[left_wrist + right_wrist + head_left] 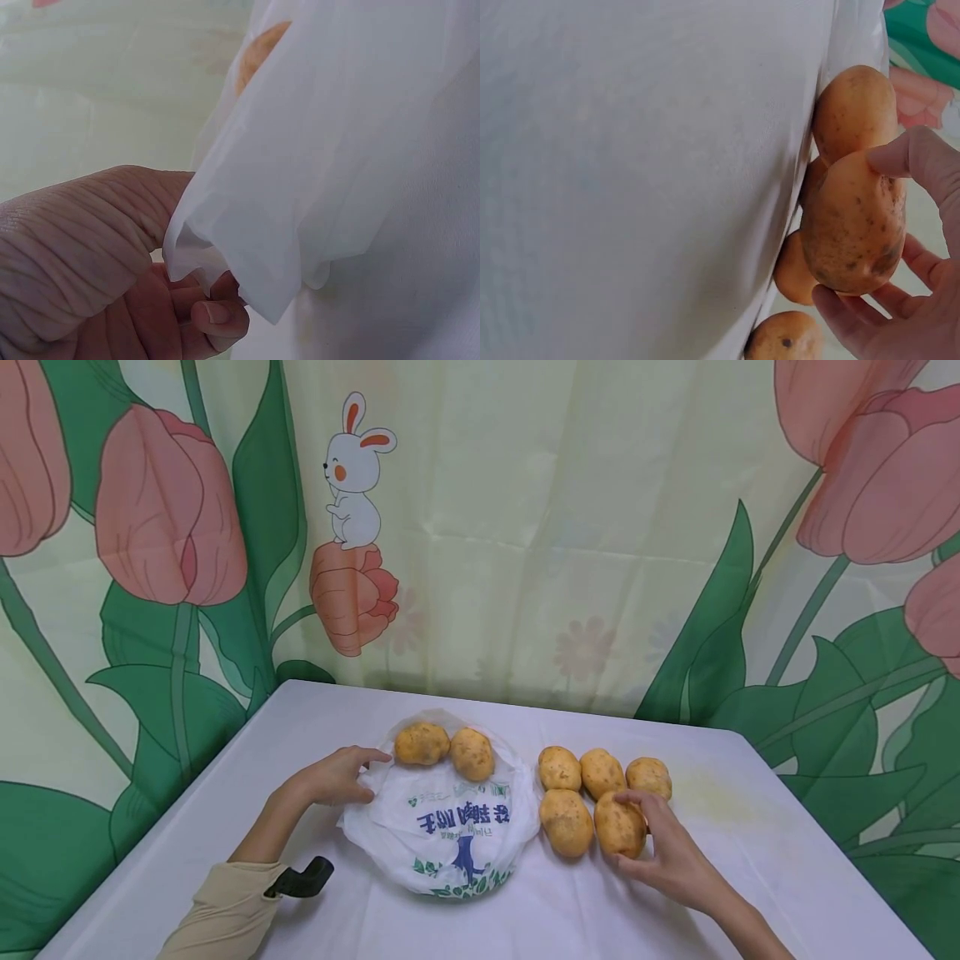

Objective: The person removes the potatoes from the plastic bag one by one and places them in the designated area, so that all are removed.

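A white plastic bag [442, 860] with blue and green print lies spread on the table. Two potatoes [472, 754] sit at its far side. At the bag's left edge, my left hand [336, 778] holds the thin plastic; the left wrist view shows the bag's edge [247, 247] between thumb and curled fingers. To the right of the bag, my right hand [667, 852] grips a potato [851, 225] between thumb and fingers. In the head view, that potato is the front right one of a cluster, beside another potato [566, 823].
Behind the gripped potato stand three more in a row: a left one [559, 769], a middle one [602, 773] and a right one [649, 777]. A white cloth covers the table [750, 860]. A tulip-print curtain [525, 527] hangs behind the table.
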A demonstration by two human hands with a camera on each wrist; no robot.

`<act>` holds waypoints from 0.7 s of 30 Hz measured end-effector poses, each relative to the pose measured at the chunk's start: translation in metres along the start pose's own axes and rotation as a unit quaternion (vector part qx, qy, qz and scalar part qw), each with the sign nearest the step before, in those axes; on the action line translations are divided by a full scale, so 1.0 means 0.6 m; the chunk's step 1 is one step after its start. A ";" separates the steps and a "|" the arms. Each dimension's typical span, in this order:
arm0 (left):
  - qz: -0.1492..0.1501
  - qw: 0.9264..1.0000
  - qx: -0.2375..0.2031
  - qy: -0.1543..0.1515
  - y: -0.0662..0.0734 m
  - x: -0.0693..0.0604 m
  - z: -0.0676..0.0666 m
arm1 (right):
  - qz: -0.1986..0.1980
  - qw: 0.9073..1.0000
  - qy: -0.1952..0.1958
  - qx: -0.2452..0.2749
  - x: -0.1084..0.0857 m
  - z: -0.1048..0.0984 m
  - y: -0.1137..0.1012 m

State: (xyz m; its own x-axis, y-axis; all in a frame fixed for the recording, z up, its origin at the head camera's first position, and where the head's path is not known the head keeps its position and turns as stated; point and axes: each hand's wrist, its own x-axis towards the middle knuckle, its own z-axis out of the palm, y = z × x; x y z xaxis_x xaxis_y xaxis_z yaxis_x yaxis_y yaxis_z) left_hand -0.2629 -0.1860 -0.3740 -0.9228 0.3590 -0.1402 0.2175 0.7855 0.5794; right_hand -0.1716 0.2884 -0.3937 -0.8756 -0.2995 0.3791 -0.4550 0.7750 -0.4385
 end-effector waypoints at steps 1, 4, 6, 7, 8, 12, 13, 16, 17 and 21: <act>-0.001 1.000 0.000 0.001 0.000 0.001 0.000 | 0.007 1.000 -0.007 0.003 0.001 0.000 0.001; -0.001 1.000 0.003 0.002 -0.001 0.002 0.001 | 0.026 0.999 -0.026 0.014 0.003 0.000 0.003; -0.002 1.000 0.004 0.002 -0.001 0.002 0.001 | 0.037 0.999 -0.036 0.019 0.005 0.001 0.004; -0.002 1.000 0.004 0.002 -0.001 0.002 0.001 | 0.038 0.998 -0.039 0.020 0.005 0.001 0.004; 0.000 1.000 0.005 0.000 -0.001 0.002 0.000 | 0.039 0.998 -0.042 0.020 0.006 0.001 0.004; 0.004 1.000 0.008 -0.004 -0.001 0.002 -0.001 | 0.039 0.998 -0.049 0.018 0.006 0.003 0.003; 0.001 1.000 0.006 -0.004 -0.001 0.002 -0.001 | 0.040 0.998 -0.051 0.019 0.006 0.003 0.002; -0.003 1.000 0.005 -0.006 -0.001 0.001 -0.002 | 0.047 0.997 -0.053 0.021 0.007 0.003 0.000; -0.004 1.000 0.005 -0.006 -0.001 0.001 -0.002 | 0.048 0.997 -0.053 0.021 0.007 0.003 0.000; -0.006 1.000 0.005 -0.006 -0.001 0.002 -0.001 | 0.037 0.998 -0.044 0.018 0.009 0.004 -0.001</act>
State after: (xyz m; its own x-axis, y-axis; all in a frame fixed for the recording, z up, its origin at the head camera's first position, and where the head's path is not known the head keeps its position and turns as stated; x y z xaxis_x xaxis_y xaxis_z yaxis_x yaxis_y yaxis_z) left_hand -0.2640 -0.1865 -0.3741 -0.9210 0.3565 -0.1571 0.2105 0.7948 0.5693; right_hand -0.1768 0.2852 -0.3932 -0.9175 -0.2910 0.2713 -0.3920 0.7773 -0.4921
